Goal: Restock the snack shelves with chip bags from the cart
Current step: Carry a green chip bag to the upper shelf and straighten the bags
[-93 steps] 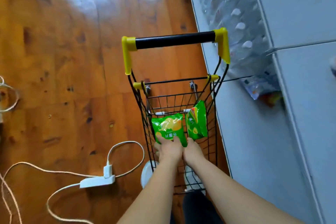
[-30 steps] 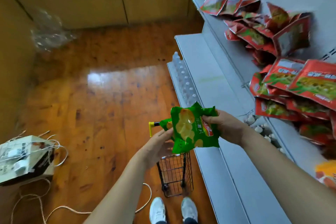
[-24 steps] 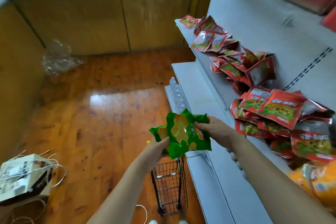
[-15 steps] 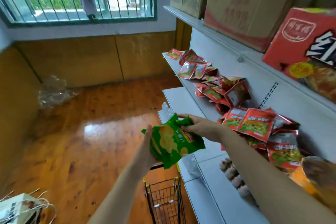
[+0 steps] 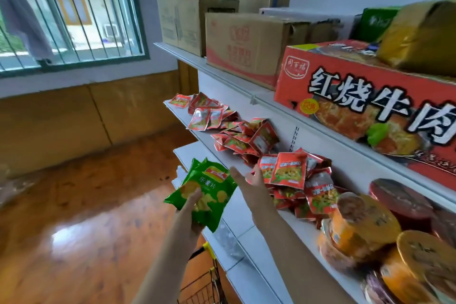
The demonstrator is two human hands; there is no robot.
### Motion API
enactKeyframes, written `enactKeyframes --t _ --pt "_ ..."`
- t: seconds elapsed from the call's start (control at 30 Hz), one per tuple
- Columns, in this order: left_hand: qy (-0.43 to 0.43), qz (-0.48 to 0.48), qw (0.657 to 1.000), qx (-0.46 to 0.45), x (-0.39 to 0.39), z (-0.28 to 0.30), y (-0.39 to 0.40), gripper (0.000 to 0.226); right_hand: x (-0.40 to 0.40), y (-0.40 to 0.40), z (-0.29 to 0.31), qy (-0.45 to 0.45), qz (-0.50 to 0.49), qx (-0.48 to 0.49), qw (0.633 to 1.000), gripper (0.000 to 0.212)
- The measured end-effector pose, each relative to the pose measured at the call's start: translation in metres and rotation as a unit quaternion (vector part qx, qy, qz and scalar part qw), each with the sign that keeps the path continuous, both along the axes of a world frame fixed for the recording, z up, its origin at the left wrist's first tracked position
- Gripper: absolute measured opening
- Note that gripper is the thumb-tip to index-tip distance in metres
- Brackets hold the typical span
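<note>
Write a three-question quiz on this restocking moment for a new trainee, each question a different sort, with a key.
1. True or false: the left hand holds green chip bags.
2. Multiple choice: the right hand is
A. gripping a green bag
B. open, reaching toward the red packets on the middle shelf
C. resting on the cart
3. Fill in: the top shelf carries cardboard ____.

Key
1. True.
2. B. Its fingers are spread and it holds nothing.
3. Boxes.
</note>
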State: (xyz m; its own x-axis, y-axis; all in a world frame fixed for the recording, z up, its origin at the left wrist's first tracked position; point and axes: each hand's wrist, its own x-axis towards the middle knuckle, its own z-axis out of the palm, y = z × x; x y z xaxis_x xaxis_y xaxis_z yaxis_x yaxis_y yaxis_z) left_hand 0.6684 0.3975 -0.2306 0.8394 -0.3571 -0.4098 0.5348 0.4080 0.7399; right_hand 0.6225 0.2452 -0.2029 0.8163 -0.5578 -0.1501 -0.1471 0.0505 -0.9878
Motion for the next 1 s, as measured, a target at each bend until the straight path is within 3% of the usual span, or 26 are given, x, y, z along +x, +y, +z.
enactKeyframes --t 0.07,0.17,0.23,0.3,0.37,0.43,0.5,0.63,0.67,0.77,0.9,1.0 --pt "-0.023 -0.017 1.000 -0.012 -0.007 0.005 -0.015 0.024 -0.008 0.008 -0.012 -0.010 -0.009 0.091 0.996 0.117" --pt "-0.066 -0.065 0.996 -0.007 -0.023 0.006 -0.033 0.020 -0.021 0.010 -0.012 -0.057 -0.037 0.143 0.987 0.082" --pt "-0.079 -0.082 0.993 -0.011 -0.030 0.000 -0.042 0.038 -0.034 0.004 -0.007 -0.069 -0.065 0.139 0.986 0.052" --pt "-0.092 -0.102 0.990 -0.017 -0.039 -0.004 -0.042 0.048 -0.052 -0.006 -0.002 -0.079 -0.079 0.135 0.984 0.038" --pt "-0.048 -0.140 0.987 -0.065 -0.048 -0.005 -0.040 0.024 -0.078 -0.016 0.006 -0.080 -0.082 0.120 0.986 0.042" --pt "-0.030 -0.170 0.983 -0.068 -0.057 -0.004 -0.043 0.028 -0.110 -0.022 0.015 -0.069 -0.080 0.078 0.991 0.043" --pt "-0.058 -0.204 0.977 -0.032 -0.072 0.005 -0.050 0.041 -0.144 -0.028 0.022 -0.060 -0.076 0.040 0.994 0.046" --pt "-0.187 -0.323 0.927 0.022 -0.124 0.032 -0.068 0.028 -0.221 -0.031 0.035 -0.064 -0.090 -0.003 0.994 0.051" --pt "-0.212 -0.347 0.913 0.035 -0.143 0.037 -0.072 0.032 -0.243 -0.031 0.037 -0.066 -0.100 -0.009 0.993 0.050" --pt "-0.250 -0.418 0.871 0.061 -0.209 0.046 -0.084 0.086 -0.317 -0.032 0.039 -0.063 -0.136 -0.025 0.988 0.056" --pt "-0.234 -0.474 0.846 0.062 -0.317 0.038 -0.105 0.096 -0.436 -0.032 0.031 -0.048 -0.212 -0.020 0.976 0.057" --pt "-0.192 -0.506 0.839 0.056 -0.414 0.030 -0.123 0.062 -0.538 -0.024 0.026 -0.029 -0.289 -0.003 0.957 0.061"
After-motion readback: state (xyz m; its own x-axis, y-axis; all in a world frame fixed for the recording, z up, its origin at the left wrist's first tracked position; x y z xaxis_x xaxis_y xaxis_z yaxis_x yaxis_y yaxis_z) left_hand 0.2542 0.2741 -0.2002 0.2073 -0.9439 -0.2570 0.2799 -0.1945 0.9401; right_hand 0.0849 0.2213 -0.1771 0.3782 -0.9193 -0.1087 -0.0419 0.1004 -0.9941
